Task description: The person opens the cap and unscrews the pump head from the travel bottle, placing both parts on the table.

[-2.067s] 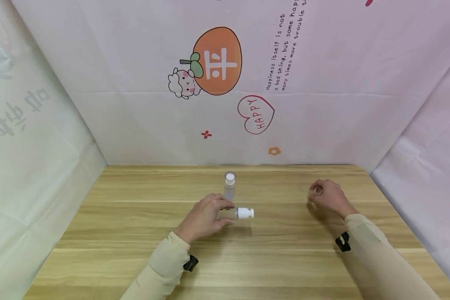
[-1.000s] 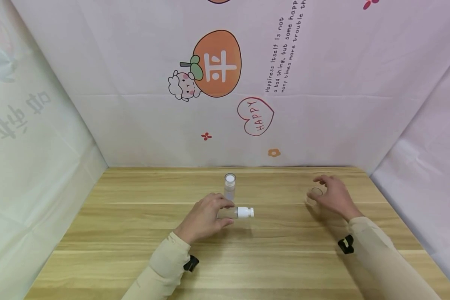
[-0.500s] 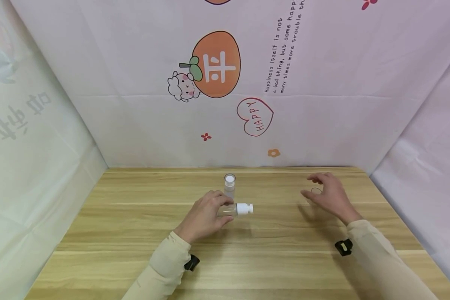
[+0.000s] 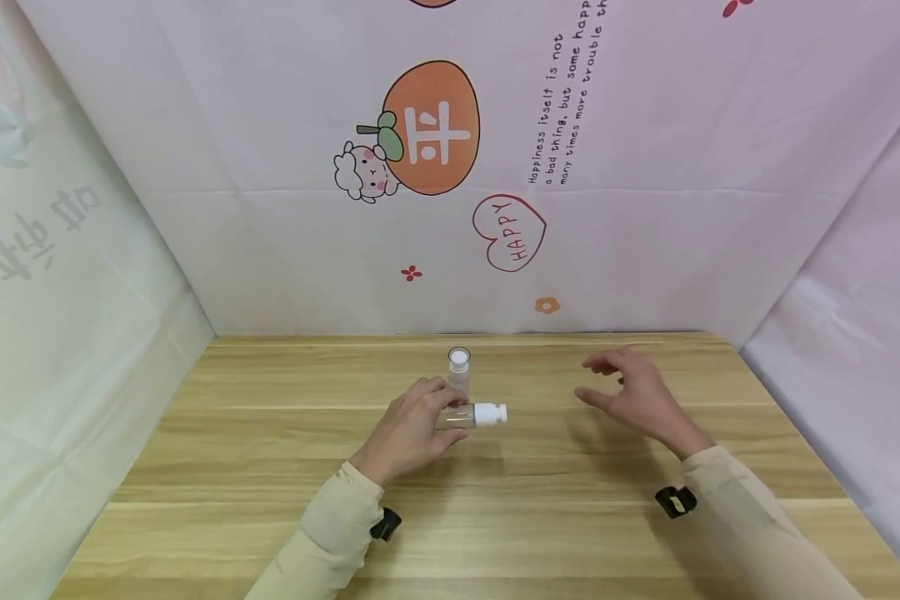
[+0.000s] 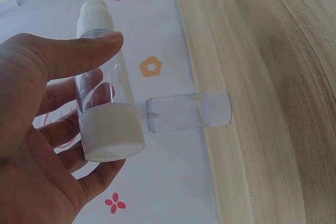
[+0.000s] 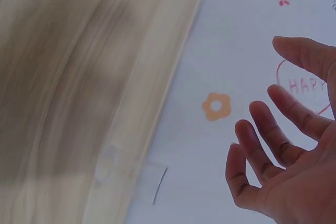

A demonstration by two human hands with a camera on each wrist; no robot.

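My left hand (image 4: 408, 432) holds a clear pump bottle (image 4: 487, 414) on its side above the table, white pump head pointing right. In the left wrist view the thumb presses across its clear body, with fingers behind, above the white base (image 5: 113, 135). A second clear bottle (image 4: 459, 382) with a white top stands upright just beyond. My right hand (image 4: 637, 402) is in the air to the right, thumb and fingers spread apart around nothing. The right wrist view shows a clear cap (image 6: 123, 177) with a thin dark rim, standing on the table; in the head view the hand mostly hides it.
The wood-grain table (image 4: 495, 533) runs back to a white printed cloth (image 4: 292, 267). More cloth hangs along the left and right sides. A black strap (image 4: 677, 502) sits at the right wrist, and another black strap (image 4: 386, 524) at the left.
My right hand has let go of the clear cap, opened its fingers and moved left, away from it. The left hand keeps the pump bottle, raised very slightly.
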